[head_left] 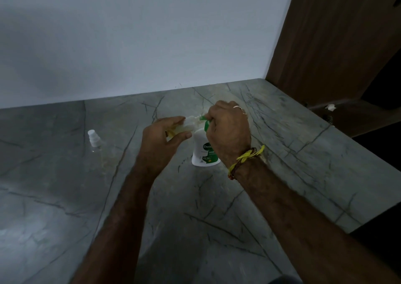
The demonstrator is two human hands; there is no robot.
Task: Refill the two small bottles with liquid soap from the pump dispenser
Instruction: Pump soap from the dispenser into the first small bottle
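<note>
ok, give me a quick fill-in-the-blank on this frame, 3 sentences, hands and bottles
1. The right hand sits on top of the pump dispenser, which stands on the ____.
2. The left hand holds a small bottle tilted toward the dispenser's ____.
3. The second small bottle, capped in white, stands on the countertop to the person's ____.

Missing words: countertop; nozzle; left
</note>
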